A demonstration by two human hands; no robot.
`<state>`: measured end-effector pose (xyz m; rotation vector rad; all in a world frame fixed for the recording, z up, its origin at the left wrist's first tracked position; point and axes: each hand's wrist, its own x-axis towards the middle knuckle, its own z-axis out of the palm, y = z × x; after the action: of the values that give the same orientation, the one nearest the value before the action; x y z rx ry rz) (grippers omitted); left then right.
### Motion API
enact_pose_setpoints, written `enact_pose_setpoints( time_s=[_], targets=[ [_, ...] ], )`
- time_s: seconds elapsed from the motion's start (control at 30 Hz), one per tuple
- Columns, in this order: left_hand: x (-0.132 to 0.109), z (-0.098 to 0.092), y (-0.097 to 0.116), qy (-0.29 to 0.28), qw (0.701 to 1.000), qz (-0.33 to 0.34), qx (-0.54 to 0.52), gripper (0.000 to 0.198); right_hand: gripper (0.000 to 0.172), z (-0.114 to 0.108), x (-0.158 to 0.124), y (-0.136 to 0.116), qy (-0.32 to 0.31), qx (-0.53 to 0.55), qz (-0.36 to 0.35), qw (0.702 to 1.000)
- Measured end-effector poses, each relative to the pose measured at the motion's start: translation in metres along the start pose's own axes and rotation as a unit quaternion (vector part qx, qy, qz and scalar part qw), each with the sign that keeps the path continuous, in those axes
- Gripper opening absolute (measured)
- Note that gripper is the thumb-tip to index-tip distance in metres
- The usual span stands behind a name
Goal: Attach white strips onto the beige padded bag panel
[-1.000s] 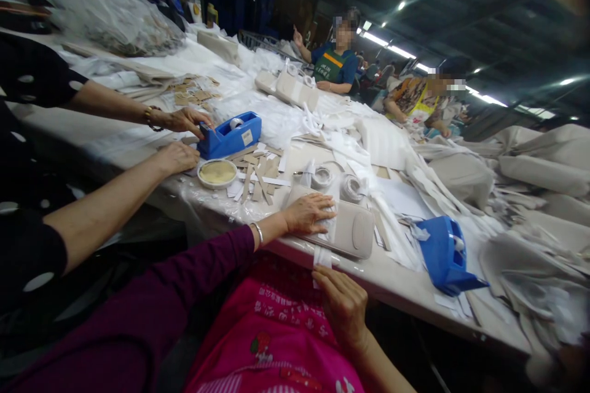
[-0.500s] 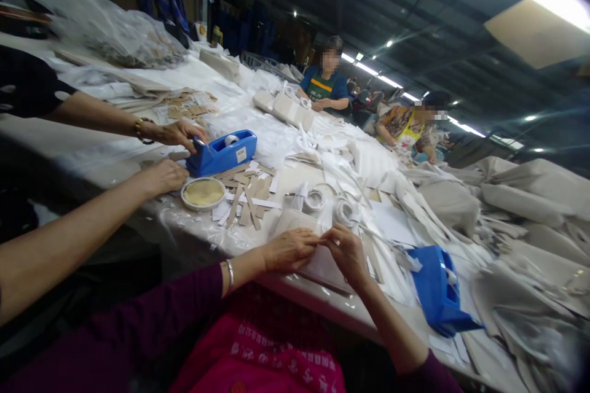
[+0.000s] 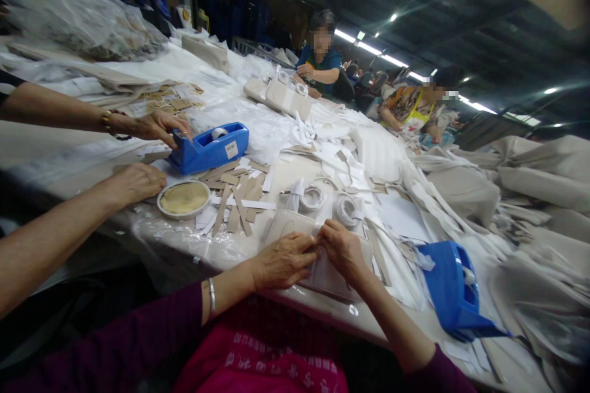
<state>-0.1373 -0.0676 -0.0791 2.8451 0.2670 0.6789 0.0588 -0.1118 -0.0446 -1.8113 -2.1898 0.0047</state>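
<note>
Pinching in, the left hand (image 3: 283,263) and right hand (image 3: 343,252) hold narrow grips on a beige padded panel (image 3: 289,222) — likely light, semi-stiff, best taken by its edge.

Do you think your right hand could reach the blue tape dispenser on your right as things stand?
Probably yes: only loose white strips lie between the right hand and the blue tape dispenser.

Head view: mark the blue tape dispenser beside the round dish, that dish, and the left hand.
Blue tape dispenser (image 3: 203,155), head view, on its blue body.
Round dish (image 3: 183,217), head view, on its white front rim.
Left hand (image 3: 283,261), head view, on the back of the hand.
</note>
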Motion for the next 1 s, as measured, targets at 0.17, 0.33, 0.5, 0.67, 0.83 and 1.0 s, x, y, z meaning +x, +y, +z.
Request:
enact_pose_setpoints(
  time_s=[0.17,0.33,0.5,0.67,0.83,1.0],
  targets=[
    [-0.001,0.0,0.002,-0.002,1.0,-0.014,0.008,0.044,0.007,0.001,0.005,-0.001,-0.022,-0.084,-0.019,0.996],
    [0.001,-0.001,0.003,0.02,0.999,0.003,0.029,0.046,0.008,0.003,0.008,-0.005,-0.003,-0.085,-0.02,0.996],
    [0.004,-0.005,0.002,0.033,0.999,0.028,0.028,0.045,0.017,-0.018,0.001,0.054,0.19,-0.027,0.091,0.977],
    [0.003,-0.01,-0.001,0.004,0.997,0.045,0.056,0.054,0.013,-0.033,-0.025,0.168,0.098,-0.096,0.28,0.95],
    [0.003,-0.016,-0.001,0.003,0.997,0.044,0.064,0.059,0.016,-0.03,-0.032,0.219,0.046,-0.095,0.253,0.962],
    [0.012,-0.024,-0.001,0.009,0.993,0.066,0.1,0.053,0.023,-0.044,0.042,0.226,0.08,-0.095,0.206,0.971]
  ],
)
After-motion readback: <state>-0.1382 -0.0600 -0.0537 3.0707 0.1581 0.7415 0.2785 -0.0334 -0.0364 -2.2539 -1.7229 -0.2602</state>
